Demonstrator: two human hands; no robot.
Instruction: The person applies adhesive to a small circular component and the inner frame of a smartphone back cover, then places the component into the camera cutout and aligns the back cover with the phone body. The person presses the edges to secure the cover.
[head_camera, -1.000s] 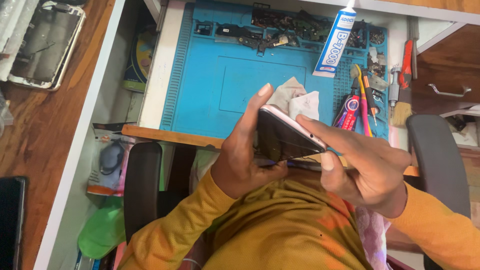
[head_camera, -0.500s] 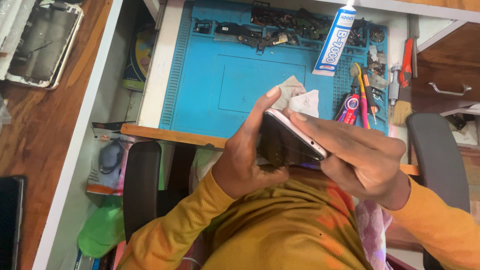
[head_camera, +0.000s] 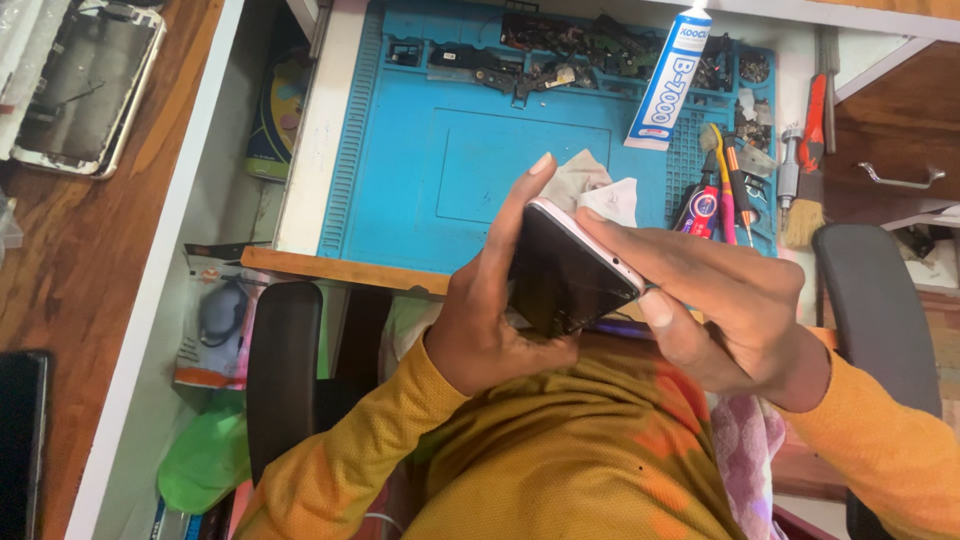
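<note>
Both hands hold a dark smartphone (head_camera: 565, 275) with a pale pink edge, tilted above my lap in front of the desk. My left hand (head_camera: 495, 310) wraps its left side, fingers reaching up past the top corner. My right hand (head_camera: 725, 305) grips its right edge, fingertips laid along the pale rim and thumb at the lower corner. Behind the phone, a crumpled white cloth (head_camera: 600, 195) lies on the blue work mat (head_camera: 420, 170).
A white glue tube (head_camera: 668, 78) lies at the mat's top right. Small phone parts (head_camera: 560, 55) line the mat's far edge. Screwdrivers and a brush (head_camera: 760, 185) sit at its right. An opened phone frame (head_camera: 85, 95) rests on the wooden surface at left. Chair armrests (head_camera: 285, 375) flank me.
The phone has tipped more edge-on, and my right hand's fingers have slid up along its pale rim. The left hand keeps its grip.
</note>
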